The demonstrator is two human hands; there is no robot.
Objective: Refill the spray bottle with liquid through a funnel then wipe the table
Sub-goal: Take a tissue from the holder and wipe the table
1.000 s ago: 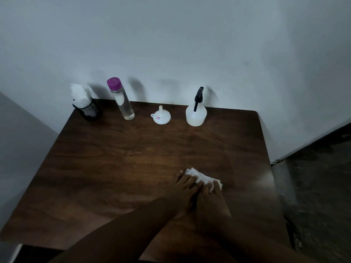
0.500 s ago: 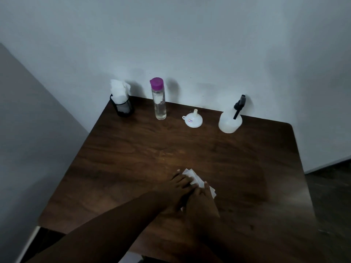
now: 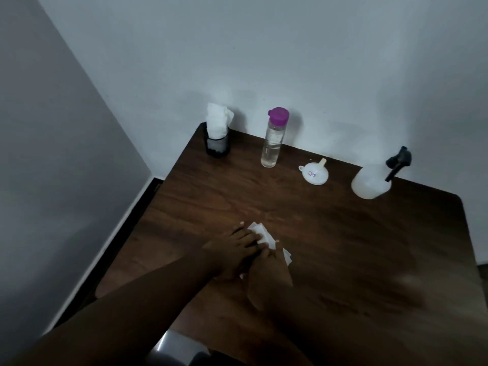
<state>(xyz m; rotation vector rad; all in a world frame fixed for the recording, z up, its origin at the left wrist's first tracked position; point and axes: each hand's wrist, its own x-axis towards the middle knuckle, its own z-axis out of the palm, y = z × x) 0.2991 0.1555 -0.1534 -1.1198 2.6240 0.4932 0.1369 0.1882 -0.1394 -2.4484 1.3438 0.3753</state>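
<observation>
Right, both hands are together on the table (image 3: 356, 247), pressed flat on a white tissue (image 3: 260, 233) near its middle. My left hand (image 3: 229, 250) lies w/ fingers straight across the tissue's left part. My right hand (image 3: 266, 276) sits just beside it at 4 o'clock, touching it, palm down on the tissue too, w/ white corners poking out at its right edge. Neither hand curls round anything, as far as the dim light lets me tell.

Rest of the kit stands along the far edge by the wall (image 3: 290, 62), well apart from my hands. Spray bottle (image 3: 368, 184) is at 2 o'clock from my hands: upright, pale body, black trigger head on top. Funnel (image 3: 314, 175) is at 1 o'clock, wide end down, spout up, btwn the spray bottle and a clear bottle (image 3: 272, 146). That one's at 12 o'clock, upright, purple cap on, clear liquid inside. At 11 o'clock, in the far-left corner, a black cup (image 3: 217, 145) holds a wad of white tissues.
</observation>
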